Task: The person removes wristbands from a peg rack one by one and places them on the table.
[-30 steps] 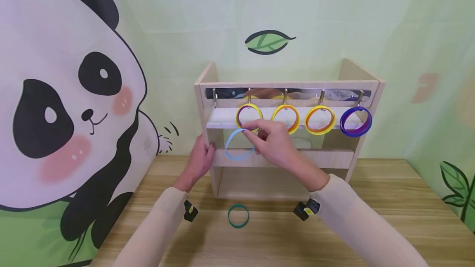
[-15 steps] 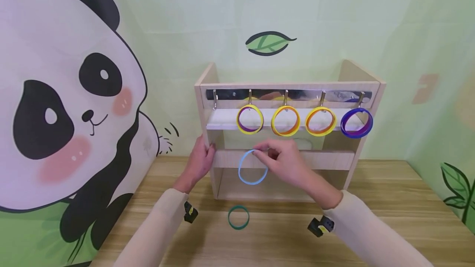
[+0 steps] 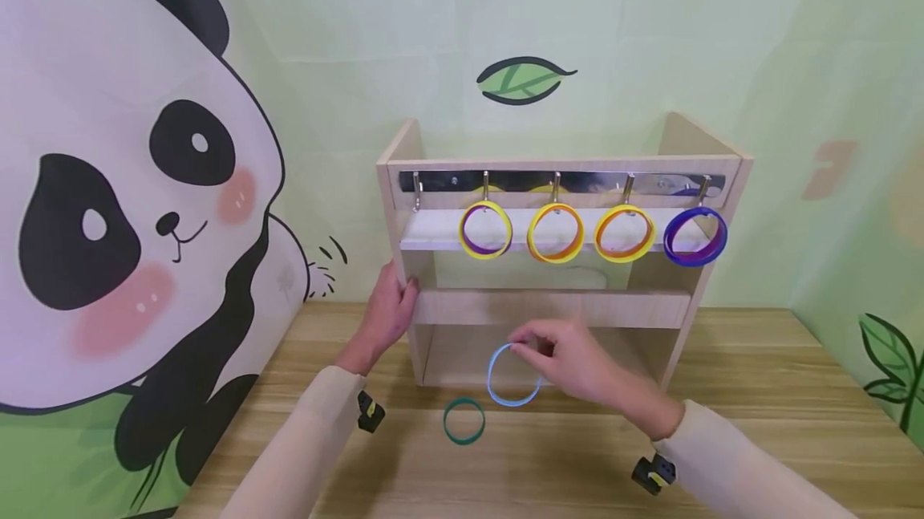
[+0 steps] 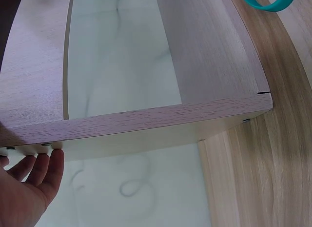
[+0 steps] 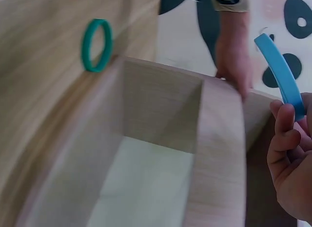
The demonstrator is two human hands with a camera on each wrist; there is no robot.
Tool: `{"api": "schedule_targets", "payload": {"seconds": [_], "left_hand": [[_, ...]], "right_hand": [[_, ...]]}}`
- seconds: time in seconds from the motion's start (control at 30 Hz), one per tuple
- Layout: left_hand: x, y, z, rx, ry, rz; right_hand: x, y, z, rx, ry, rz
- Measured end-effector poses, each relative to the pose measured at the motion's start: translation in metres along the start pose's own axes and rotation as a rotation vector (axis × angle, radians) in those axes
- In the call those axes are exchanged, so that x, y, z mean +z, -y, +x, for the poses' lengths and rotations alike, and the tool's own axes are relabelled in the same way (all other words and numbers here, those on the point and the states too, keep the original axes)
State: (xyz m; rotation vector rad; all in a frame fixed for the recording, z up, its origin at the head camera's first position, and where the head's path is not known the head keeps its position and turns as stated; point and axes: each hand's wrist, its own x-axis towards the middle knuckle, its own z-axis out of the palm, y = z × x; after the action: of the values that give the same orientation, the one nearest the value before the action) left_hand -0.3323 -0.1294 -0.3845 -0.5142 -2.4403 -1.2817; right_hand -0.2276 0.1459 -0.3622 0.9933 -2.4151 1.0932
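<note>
In the head view my right hand [image 3: 577, 354] pinches a light blue wristband [image 3: 498, 399] between thumb and fingers. The band hangs low in front of the wooden shelf [image 3: 552, 308], just above the table. The right wrist view shows the blue band edge-on, rising from the fingertips. My left hand [image 3: 386, 310] grips the shelf's left side panel, fingertips against its outer face [image 4: 122, 146]. A green wristband [image 3: 464, 421] lies on the table in front of the shelf, left of the blue one.
Along the shelf's metal hook rail [image 3: 520, 181] hang a yellow-and-purple wristband [image 3: 464, 238], two yellow-and-orange ones and a dark blue-and-purple one [image 3: 715, 250]. The leftmost hook [image 3: 416, 192] bears no band. Behind stands a backdrop with a panda drawing [image 3: 94, 70].
My right hand has moved down and slightly right with the blue wristband, from just below the hooks to near the table. The left hand has stayed on the side panel.
</note>
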Motion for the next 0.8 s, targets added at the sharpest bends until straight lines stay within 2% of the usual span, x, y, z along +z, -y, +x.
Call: {"api": "schedule_targets", "payload": {"seconds": [0.33, 0.5, 0.8], "left_hand": [[0.000, 0.001, 0.000, 0.005, 0.000, -0.003], [0.000, 0.002, 0.000, -0.004, 0.001, -0.007], [-0.001, 0.001, 0.000, 0.006, 0.006, -0.021]], "right_hand": [[0.015, -0.028, -0.022, 0.038, 0.011, 0.013], [0.022, -0.039, -0.028, 0.093, 0.060, 0.064], [0.037, -0.061, -0.037, 0.136, 0.116, 0.132]]}}
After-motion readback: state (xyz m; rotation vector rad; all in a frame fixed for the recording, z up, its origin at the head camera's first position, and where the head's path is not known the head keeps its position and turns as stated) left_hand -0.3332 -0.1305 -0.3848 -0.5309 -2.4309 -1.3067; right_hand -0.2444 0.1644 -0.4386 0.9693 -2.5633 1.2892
